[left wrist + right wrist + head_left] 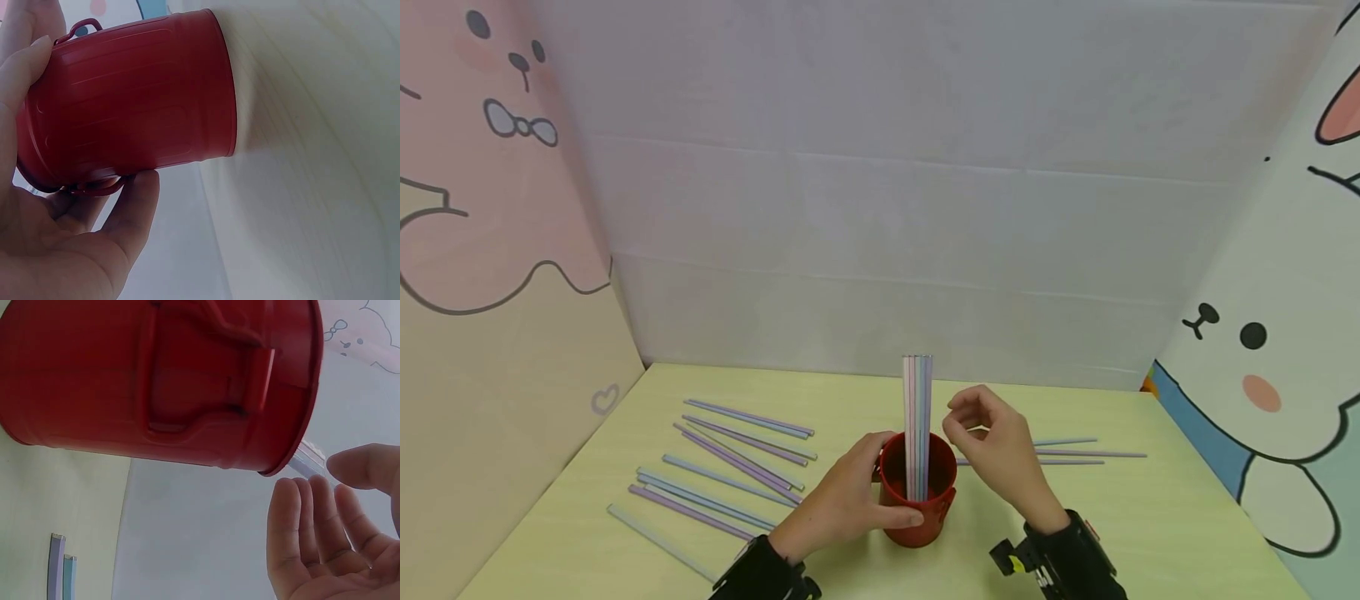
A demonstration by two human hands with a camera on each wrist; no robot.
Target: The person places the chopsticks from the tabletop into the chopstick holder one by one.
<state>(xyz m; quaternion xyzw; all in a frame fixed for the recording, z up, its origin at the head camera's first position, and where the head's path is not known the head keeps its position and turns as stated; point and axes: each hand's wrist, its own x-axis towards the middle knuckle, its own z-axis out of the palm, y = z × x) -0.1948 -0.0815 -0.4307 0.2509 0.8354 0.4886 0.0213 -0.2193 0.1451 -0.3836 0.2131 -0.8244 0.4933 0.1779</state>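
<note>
A small red metal pail with side handles stands upright on the table. My left hand grips its left side, the thumb across the front. In the left wrist view, fingers touch the pail beside a handle. Several pastel straws, apparently in clear wrapping, stand upright inside it as a bundle. Just right of the bundle, my right hand hovers with loosely bent fingers and nothing between them. The right wrist view shows a gap between thumb and fingertips, close to the pail's rim.
Several pastel straws lie spread in slanted rows on the left of the pale yellow table. A few more straws lie behind my right hand. White sheeting walls off the back, with cartoon-printed panels at both sides.
</note>
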